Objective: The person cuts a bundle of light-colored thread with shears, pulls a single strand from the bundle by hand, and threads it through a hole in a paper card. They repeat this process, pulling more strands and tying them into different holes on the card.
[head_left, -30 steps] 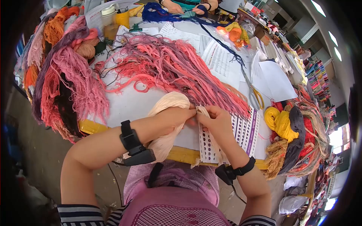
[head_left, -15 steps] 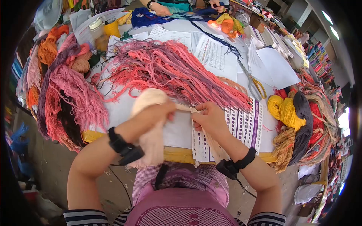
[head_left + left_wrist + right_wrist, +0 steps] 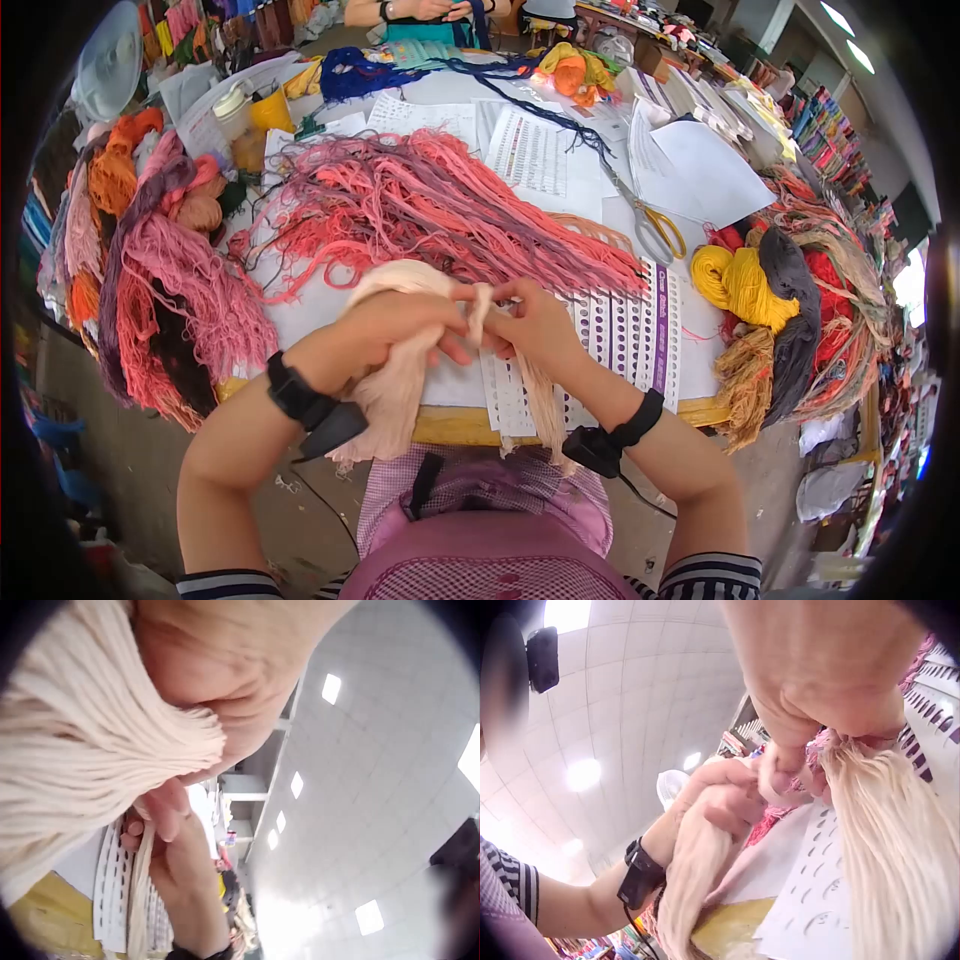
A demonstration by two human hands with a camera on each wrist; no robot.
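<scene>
My left hand (image 3: pixel 395 325) grips a thick cream yarn skein (image 3: pixel 392 390), which folds over the hand and hangs below it. Thumb and fingers of my right hand (image 3: pixel 545 325) pinch a thinner bundle of cream threads (image 3: pixel 545 400) that drops past the table's front edge. Between the two hands runs a short cream strand (image 3: pixel 480 308), looped near the fingertips of both. In the left wrist view the skein (image 3: pixel 97 750) passes through the left palm. The bundle (image 3: pixel 892 832) fans out below the right fingers in the right wrist view.
Under the right hand lies a white card with rows of holes (image 3: pixel 655 330). Pink and purple threads (image 3: pixel 430 215) spread behind the hands. Scissors (image 3: pixel 655 225) lie right of them. Yarn piles flank the table (image 3: pixel 455 425); another person's hands (image 3: pixel 430 10) are across it.
The left hand drew away leftward with the skein, stretching a strand between the hands, then came back close to the right hand. The right hand still pinches the bundle.
</scene>
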